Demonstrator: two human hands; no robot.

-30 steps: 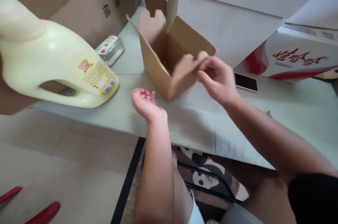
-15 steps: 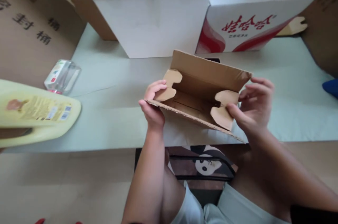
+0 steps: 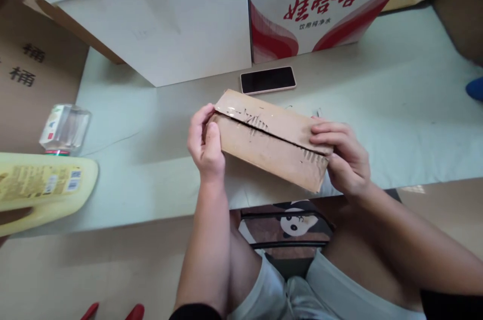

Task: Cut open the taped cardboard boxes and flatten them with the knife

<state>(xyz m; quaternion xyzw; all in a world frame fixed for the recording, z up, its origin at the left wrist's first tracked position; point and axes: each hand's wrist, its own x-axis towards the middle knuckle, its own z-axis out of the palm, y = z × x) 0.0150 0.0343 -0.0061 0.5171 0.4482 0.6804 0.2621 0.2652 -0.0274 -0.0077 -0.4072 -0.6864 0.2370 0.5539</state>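
Observation:
A small brown cardboard box [image 3: 269, 144] is held tilted above the pale green tabletop, its two long flaps folded together with a narrow dark seam between them. Torn, ribbed patches mark the cardboard along that seam. My left hand [image 3: 207, 141] grips the left end, thumb on the near flap and fingers round the side. At the right end, my right hand [image 3: 345, 156] is closed on the box, with fingers lying over the far flap and the thumb low at the corner. The box's inside is hidden.
Behind the box lies a phone [image 3: 267, 80]. White cartons stand at the back, one with red lettering [image 3: 324, 8]. To the left are a clear bottle [image 3: 66, 129] and a yellow jug [image 3: 45, 189]. A blue object [image 3: 474, 89] sits at the right edge.
The box's long flaps stood open before and are now folded shut over the top. Both hands still hold its ends. The view has shifted, and the phone now shows fully.

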